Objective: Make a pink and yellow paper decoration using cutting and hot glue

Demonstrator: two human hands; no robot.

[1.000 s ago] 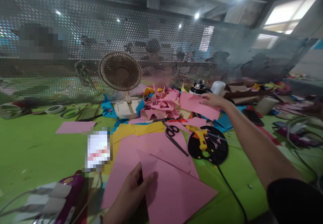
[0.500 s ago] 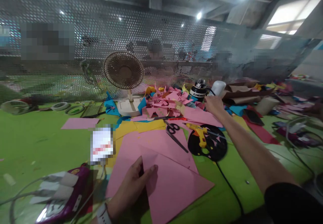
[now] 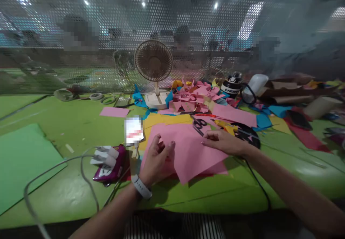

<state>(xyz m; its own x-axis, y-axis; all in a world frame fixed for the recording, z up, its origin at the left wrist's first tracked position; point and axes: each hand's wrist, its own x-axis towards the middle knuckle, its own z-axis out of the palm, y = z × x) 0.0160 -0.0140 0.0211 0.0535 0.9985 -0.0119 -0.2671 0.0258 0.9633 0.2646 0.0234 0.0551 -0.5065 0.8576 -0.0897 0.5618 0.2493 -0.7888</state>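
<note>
A loose pink paper sheet (image 3: 190, 152) is tilted over more pink paper, with one corner pointing towards the table's front edge. My left hand (image 3: 155, 161), with a white watch band on its wrist, grips its left side, thumb on top; the fingers behind are partly hidden. Over the sheet's right part is my right hand (image 3: 222, 142), its thumb and fingers drawn together in a pinch. Whatever lies between those fingertips is too small to make out. Black-handled scissors (image 3: 199, 124) lie just beyond it. A yellow glue gun (image 3: 225, 125) rests on a black round mat (image 3: 249, 134), partly behind the hand.
Behind is a heap of pink scraps (image 3: 198, 93), between a fan (image 3: 153, 61) and a black bottle (image 3: 231, 86). A phone (image 3: 134, 131) and a purple power strip (image 3: 111, 167) with cables lie left. Green sheets (image 3: 27, 163) lie further left; another phone (image 3: 299, 119) is right.
My right hand has come back from beside the bottle to the pink sheet, its fingers pinched. My left hand stays at the sheet's left side. The view has turned left and down.
</note>
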